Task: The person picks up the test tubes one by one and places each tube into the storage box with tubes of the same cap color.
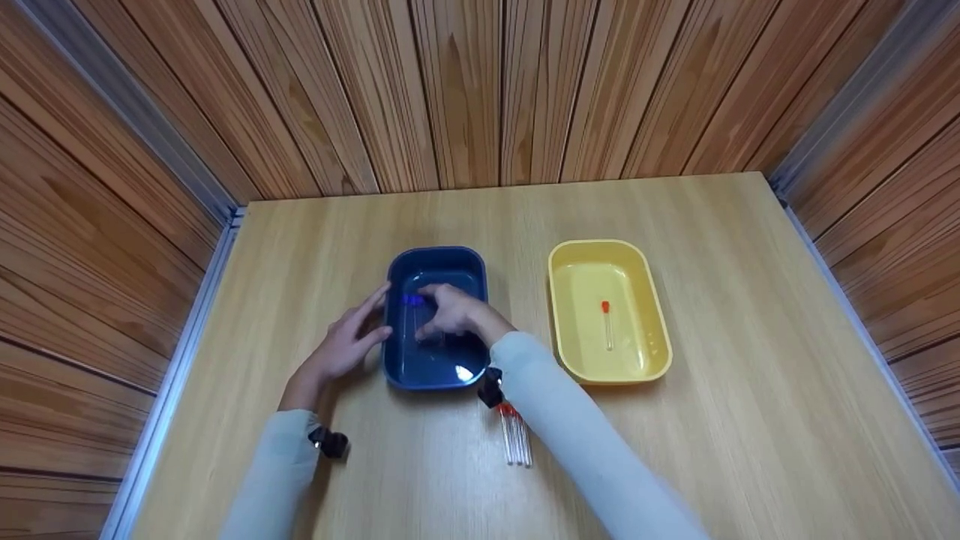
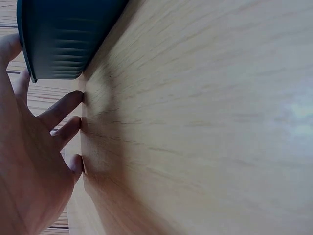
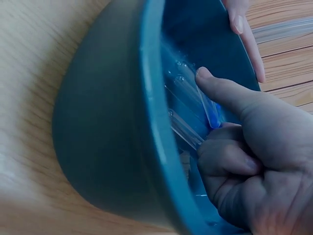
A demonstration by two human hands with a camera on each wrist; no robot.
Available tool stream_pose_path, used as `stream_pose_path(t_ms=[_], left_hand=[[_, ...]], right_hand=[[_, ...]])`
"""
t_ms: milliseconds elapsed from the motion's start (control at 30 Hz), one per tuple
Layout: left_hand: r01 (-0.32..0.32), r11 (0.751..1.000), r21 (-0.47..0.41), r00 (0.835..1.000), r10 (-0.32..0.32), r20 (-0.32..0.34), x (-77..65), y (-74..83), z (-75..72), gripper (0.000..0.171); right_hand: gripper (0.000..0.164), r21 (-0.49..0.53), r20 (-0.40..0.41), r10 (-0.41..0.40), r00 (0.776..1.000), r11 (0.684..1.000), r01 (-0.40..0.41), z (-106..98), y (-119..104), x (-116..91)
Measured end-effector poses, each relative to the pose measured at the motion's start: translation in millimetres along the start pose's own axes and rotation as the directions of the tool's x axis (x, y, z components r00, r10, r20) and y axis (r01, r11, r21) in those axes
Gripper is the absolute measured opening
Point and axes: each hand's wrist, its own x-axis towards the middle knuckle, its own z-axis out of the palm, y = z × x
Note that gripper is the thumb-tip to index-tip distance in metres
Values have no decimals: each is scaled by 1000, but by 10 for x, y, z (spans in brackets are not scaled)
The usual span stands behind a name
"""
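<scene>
My right hand [image 1: 454, 311] reaches down inside the blue tray [image 1: 435, 381], its thumb apart from the bent fingers. In the right wrist view, a clear tube with a blue cap [image 3: 214, 115] lies between the thumb and the fingers, and another clear tube [image 3: 185, 129] runs toward the bent fingers. Blue caps [image 1: 412, 300] show beside the fingertips in the head view. My left hand [image 1: 349, 341] is at the tray's left side, fingers spread, with fingertips at the rim; its lower fingers reach down to the tabletop in the left wrist view.
A yellow tray [image 1: 556, 330] stands to the right, with one red-capped clear tube [image 1: 608, 326] in it. Several red-capped tubes [image 1: 516, 439] lie on the wooden table [image 1: 420, 480], partly under my right forearm. Wood-panelled walls [image 1: 465, 90] enclose the back and sides.
</scene>
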Motion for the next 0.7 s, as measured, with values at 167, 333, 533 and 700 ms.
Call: stream_pose_path(t_ms=[167, 333, 533, 700], left_hand=[[-4, 1000, 28, 1000, 4, -7, 3, -1, 4, 76], [5, 999, 35, 1000, -5, -5, 4, -13, 12, 76], [2, 1000, 18, 1000, -2, -2, 7, -14, 9, 75], [6, 1000, 8, 1000, -6, 0, 0, -8, 2, 76]], right_hand=[[97, -19, -65, -20, 998, 1000, 19, 95, 104, 176], [100, 4, -87, -1, 996, 1000, 2, 138, 176, 304], [101, 10, -95, -8, 995, 1000, 9, 137, 133, 244], [98, -1, -90, -8, 996, 1000, 8, 120, 46, 110]])
